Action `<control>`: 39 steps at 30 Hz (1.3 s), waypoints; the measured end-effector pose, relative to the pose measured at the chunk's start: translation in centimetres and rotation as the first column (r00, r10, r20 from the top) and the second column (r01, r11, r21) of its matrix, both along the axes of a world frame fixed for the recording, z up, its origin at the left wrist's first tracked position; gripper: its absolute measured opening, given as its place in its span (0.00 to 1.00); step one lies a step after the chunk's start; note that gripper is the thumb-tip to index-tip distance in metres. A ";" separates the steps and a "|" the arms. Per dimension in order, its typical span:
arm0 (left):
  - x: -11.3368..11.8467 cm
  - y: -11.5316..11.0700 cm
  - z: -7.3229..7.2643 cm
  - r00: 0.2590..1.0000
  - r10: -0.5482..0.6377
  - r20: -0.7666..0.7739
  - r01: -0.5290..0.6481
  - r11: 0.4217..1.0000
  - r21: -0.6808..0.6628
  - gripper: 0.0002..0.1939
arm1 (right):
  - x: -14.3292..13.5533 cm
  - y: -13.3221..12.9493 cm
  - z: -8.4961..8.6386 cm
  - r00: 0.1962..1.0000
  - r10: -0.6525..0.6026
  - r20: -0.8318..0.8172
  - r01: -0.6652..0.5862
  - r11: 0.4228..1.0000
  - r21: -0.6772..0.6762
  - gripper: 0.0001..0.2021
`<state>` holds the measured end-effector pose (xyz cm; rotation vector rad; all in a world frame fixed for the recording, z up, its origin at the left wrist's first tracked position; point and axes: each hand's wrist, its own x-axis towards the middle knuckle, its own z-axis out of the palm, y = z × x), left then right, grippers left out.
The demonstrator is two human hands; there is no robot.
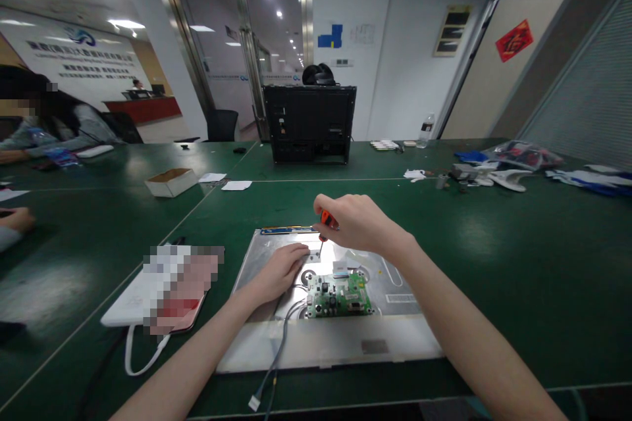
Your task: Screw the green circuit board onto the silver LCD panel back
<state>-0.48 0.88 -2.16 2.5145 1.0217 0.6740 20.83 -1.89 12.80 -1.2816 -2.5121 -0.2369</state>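
A flat silver metal panel (pixel 257 342) lies on the green table. My right hand (pixel 353 220) is wrapped round the handle of a red and black screwdriver (pixel 326 218), whose thin shaft points down to the panel's upper middle. My left hand (pixel 282 270) rests on the panel just left of the screwdriver tip, its fingers together beside a small bracket; whether they hold anything is hidden. Below the hands, a green circuit board (pixel 338 296) sits on the panel. Grey cables (pixel 282 342) run from its left side over the panel's near edge to a white connector.
Left of the panel lie a white device (pixel 133 296) with a cable and a pink phone-like item. A black monitor back (pixel 311 122) stands beyond, with an open box (pixel 171 182) to its left. Bags and gloves (pixel 513 177) lie far right. A person sits at far left.
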 end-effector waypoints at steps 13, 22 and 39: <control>-0.7 0.3 0.5 0.991 0.123 -0.061 -0.121 0.992 0.035 0.08 | -0.2 0.1 0.0 1.000 0.013 0.028 -0.012 1.000 -0.023 0.08; -0.7 -0.3 2.4 0.994 0.111 -0.008 -0.111 0.983 -0.143 0.04 | 0.2 -0.2 0.4 1.000 0.019 0.003 -0.019 0.999 -0.027 0.09; -0.4 -2.1 4.3 0.976 -0.174 0.133 0.217 0.683 -0.697 0.08 | 0.4 -0.7 0.8 0.999 0.034 -0.002 -0.034 0.999 -0.004 0.09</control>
